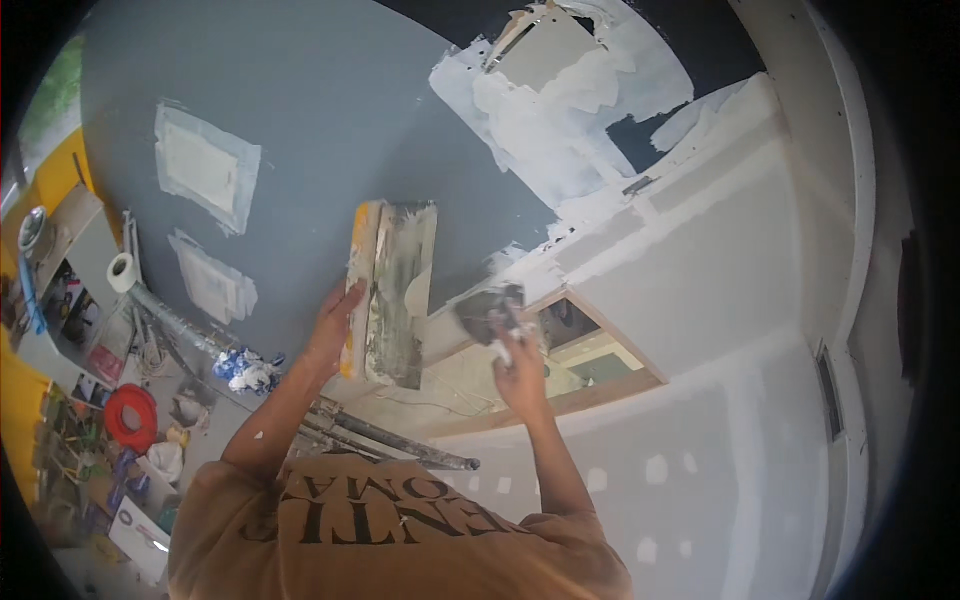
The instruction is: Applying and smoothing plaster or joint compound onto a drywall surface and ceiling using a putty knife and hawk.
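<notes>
My left hand [337, 325] is closed around the long yellow-edged back of a wide drywall knife [402, 300]. Its broad metal blade is smeared, with some pale filler along one side. To the right, the fingers of my right hand [521, 378] grip a putty knife [482, 314], slightly blurred, its dark blade turned toward the wide knife. The two blades are apart. Beyond them is a grey wall [330, 110] with white filler patches [207, 165]. A large spread of white filler [560, 140] covers the upper right part around a pale panel [548, 48].
A wood-framed opening [600, 390] sits in the pale plasterboard just past my right hand. At the left are a paint-spattered pole [175, 315], a red ring-shaped roll [131, 417] and cluttered supplies. Dark spattered tubes [400, 440] lie below the wide knife.
</notes>
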`<state>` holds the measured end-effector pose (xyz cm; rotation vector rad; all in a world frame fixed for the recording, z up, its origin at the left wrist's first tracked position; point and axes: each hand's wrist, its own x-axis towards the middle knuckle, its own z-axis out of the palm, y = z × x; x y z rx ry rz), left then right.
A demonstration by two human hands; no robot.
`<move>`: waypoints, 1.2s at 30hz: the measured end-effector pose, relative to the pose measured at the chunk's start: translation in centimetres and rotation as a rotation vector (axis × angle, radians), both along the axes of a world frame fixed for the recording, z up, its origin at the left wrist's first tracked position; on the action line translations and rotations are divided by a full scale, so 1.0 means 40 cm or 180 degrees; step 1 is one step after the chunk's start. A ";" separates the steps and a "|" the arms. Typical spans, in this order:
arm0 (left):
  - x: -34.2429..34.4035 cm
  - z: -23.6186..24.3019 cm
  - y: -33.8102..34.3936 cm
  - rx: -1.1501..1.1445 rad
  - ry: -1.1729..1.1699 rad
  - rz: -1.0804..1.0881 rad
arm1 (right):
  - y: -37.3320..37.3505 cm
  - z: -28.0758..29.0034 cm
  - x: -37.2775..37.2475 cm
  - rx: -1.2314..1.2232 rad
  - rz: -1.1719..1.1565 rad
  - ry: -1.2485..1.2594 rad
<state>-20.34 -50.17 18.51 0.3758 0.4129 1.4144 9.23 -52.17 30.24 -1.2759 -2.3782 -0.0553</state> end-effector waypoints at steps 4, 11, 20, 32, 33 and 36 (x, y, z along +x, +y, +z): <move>-0.024 0.031 -0.005 0.0605 0.1186 0.1508 | -0.057 -0.065 0.096 -0.2060 -0.0497 0.2794; 0.040 0.111 -0.067 0.1257 0.3026 0.2390 | -0.144 -0.131 -0.023 -0.4717 -0.0154 0.5203; 0.113 0.186 -0.049 0.2335 0.4196 0.1434 | -0.121 -0.128 0.031 -0.4325 0.0139 0.5479; 0.206 0.315 0.067 0.3349 0.5123 0.0740 | -0.046 -0.131 0.093 -0.3833 0.0734 0.4946; 0.206 0.322 0.081 0.3204 0.5393 0.0519 | -0.034 -0.133 0.096 -0.3798 0.0722 0.5098; 0.195 0.350 0.129 0.2445 0.5756 0.0129 | -0.025 -0.101 0.127 -0.3621 0.0893 0.5355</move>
